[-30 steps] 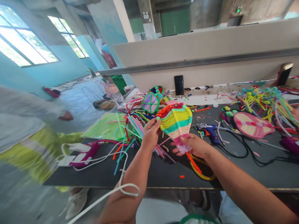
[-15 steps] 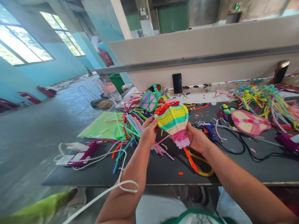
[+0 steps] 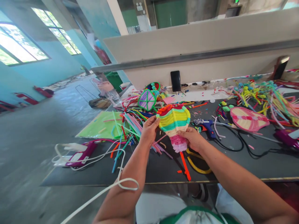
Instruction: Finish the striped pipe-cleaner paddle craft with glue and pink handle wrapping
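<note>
striped woven piece (image 3: 174,123) sits in the middle of the frame, lifted just above the dark counter (image 3: 151,168) and held between both hands. it is wound in bands of orange, yellow, teal, cream and pink, wide at the top and narrowing to a pink tip below. left grip (image 3: 148,132) pinches its upper left edge, thumb and fingertips closed on the rim. right grip (image 3: 192,138) clasps the narrow lower part from the right, thumb laid across the front. below the right grip an orange stem (image 3: 185,168) and a yellow loop (image 3: 197,166) lie on the counter (whether the orange stem joins the piece i cannot tell). just right of the piece lies a blue glue gun (image 3: 207,127), and farther right a pink fan shape (image 3: 247,119). left of the left grip spreads a heap of coloured stems (image 3: 133,124), with a green sheet (image 3: 100,126) beyond it. above the piece are a purple disc (image 3: 147,100) with a green rim and a black phone (image 3: 175,81) propped upright. a purple glue gun (image 3: 80,154) lies at the left of the frame, and a white cord (image 3: 127,189) loops over the left forearm.
</note>
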Action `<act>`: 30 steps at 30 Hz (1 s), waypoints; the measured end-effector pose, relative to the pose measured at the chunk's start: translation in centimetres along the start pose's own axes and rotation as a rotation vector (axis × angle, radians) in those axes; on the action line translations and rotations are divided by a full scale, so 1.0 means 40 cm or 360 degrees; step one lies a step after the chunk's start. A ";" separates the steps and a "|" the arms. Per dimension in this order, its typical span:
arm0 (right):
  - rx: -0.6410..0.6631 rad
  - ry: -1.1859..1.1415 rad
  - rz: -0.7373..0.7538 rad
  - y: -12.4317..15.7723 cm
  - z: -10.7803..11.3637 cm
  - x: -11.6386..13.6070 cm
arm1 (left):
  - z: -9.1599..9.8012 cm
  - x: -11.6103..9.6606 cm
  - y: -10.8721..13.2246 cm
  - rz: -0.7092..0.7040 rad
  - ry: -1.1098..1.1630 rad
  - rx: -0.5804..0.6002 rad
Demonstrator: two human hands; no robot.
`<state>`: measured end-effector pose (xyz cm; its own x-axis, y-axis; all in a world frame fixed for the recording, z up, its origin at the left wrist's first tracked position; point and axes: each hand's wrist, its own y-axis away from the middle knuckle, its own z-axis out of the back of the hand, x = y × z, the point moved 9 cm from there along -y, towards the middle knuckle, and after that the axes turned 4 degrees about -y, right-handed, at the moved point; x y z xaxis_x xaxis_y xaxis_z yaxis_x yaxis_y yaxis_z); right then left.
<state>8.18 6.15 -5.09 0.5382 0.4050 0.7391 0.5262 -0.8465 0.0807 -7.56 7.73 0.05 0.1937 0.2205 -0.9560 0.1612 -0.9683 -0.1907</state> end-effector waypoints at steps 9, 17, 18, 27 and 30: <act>-0.0303 0.0394 0.0723 0.030 0.028 0.123 | -0.053 -0.063 0.062 -0.0487 -0.0608 -0.0089; 0.0262 0.1803 0.1177 0.112 -0.133 0.146 | -0.182 -0.001 0.116 0.0036 0.0176 0.0547; 0.0298 0.1788 0.1187 0.119 -0.140 0.147 | -0.165 0.006 0.109 0.0107 0.0258 0.0441; -0.0342 0.0371 0.1076 0.084 -0.001 0.199 | -0.174 0.019 0.104 0.0395 0.0578 0.0467; -0.0205 0.0182 0.0827 0.056 -0.008 0.176 | -0.188 0.047 0.111 0.0497 0.0597 0.0558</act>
<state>12.96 7.00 0.51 0.6270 -0.1116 0.7709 0.1216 -0.9635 -0.2384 0.78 4.72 -0.91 0.5189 -0.1161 -0.8469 -0.2746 -0.9609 -0.0365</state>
